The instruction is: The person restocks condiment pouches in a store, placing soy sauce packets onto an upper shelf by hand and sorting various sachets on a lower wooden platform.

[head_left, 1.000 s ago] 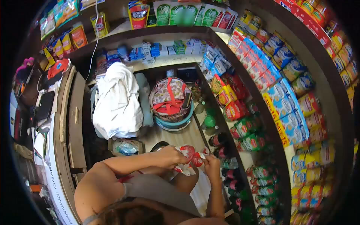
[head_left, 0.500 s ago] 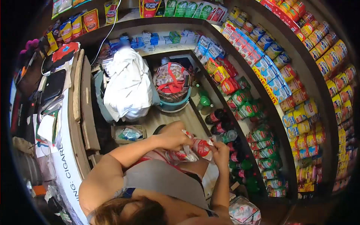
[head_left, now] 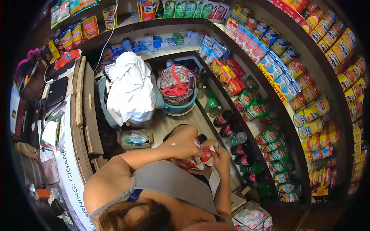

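My left hand (head_left: 186, 149) is closed on a red-and-white packet (head_left: 207, 154) above my lap. From the other side, my right hand (head_left: 221, 158) pinches the edge of the same packet. More red-and-white packaging (head_left: 190, 164) shows beneath my left hand, partly covered by it. What is printed on the packet is too small to read, and its contents are hidden.
Shelves of canned goods (head_left: 277, 134) and cartons (head_left: 279, 75) curve along the right. Soft drink bottles (head_left: 231, 129) stand low beside me. Ahead are a white cloth pile (head_left: 131, 88), a bag (head_left: 177, 82) in a teal tub (head_left: 181, 109), and a small box (head_left: 135, 138).
Both hands have drawn closer together around the packet, and less of it shows between them. My right hand has moved slightly left.
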A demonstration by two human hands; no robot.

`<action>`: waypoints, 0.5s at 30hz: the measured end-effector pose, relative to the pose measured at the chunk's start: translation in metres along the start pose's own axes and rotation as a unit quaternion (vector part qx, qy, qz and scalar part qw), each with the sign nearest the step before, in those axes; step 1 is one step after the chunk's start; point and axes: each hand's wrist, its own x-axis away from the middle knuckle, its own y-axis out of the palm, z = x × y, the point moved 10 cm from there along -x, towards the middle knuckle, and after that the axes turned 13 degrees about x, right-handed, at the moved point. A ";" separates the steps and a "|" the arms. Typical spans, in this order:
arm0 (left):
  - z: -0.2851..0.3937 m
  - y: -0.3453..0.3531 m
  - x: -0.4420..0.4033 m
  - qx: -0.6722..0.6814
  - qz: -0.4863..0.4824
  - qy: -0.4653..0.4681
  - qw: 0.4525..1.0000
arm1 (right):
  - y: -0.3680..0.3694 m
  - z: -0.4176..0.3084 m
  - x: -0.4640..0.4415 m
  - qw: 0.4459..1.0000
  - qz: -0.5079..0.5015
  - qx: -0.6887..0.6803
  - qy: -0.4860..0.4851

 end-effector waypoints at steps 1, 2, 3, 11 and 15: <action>0.009 -0.003 -0.001 -0.014 -0.003 0.020 1.000 | -0.002 0.001 -0.001 1.000 0.005 0.002 0.002; 0.018 -0.005 -0.002 -0.032 -0.004 0.042 0.999 | -0.005 0.001 -0.002 1.000 0.012 0.004 0.002; 0.025 -0.002 -0.004 -0.046 -0.006 0.065 0.997 | -0.010 0.001 -0.003 1.000 0.017 0.008 0.005; -0.024 0.025 0.005 0.039 -0.045 0.040 0.997 | -0.011 0.004 -0.013 0.999 0.015 -0.014 0.036; -0.017 0.020 0.009 0.075 -0.076 0.030 0.994 | -0.023 -0.007 -0.029 0.999 0.021 0.011 0.027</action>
